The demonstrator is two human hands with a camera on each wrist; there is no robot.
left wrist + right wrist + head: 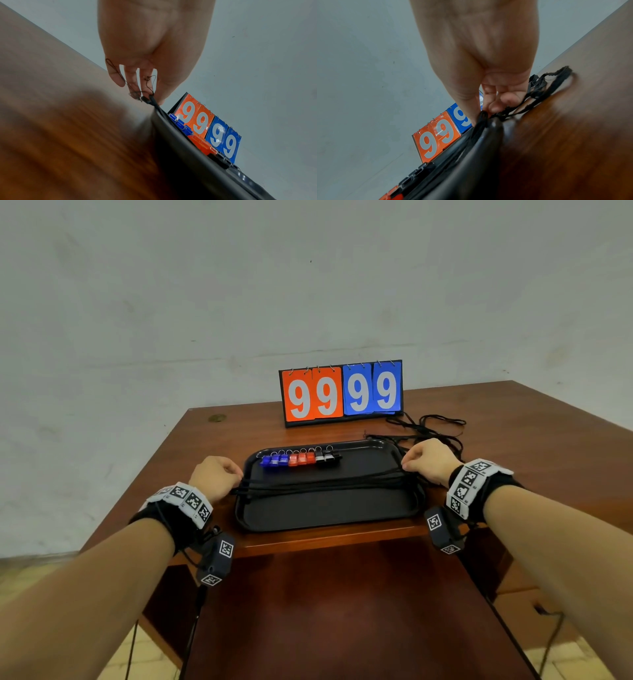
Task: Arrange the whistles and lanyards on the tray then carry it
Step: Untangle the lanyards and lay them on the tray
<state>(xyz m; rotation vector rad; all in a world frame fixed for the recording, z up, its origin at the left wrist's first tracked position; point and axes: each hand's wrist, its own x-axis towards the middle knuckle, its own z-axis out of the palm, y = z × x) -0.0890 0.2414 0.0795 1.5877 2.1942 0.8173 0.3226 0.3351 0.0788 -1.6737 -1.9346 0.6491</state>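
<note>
A black tray (325,513) lies near the table's front edge. Along its far side runs a row of whistles: blue whistles (273,460), red whistles (301,458) and black whistles (327,456). A bundle of black lanyards (322,482) stretches straight across the tray's middle. My left hand (215,477) pinches the bundle's left end (151,99) at the tray's left rim. My right hand (428,458) pinches the right end (483,116) at the right rim (494,125). Loose cord ends hang past my left fingers (116,78).
A flip scoreboard (342,393) reading 99 and 99 stands at the table's back. More black lanyards (435,429) lie tangled on the wood behind my right hand. The brown table (534,440) ends just in front of the tray; tiled floor lies below.
</note>
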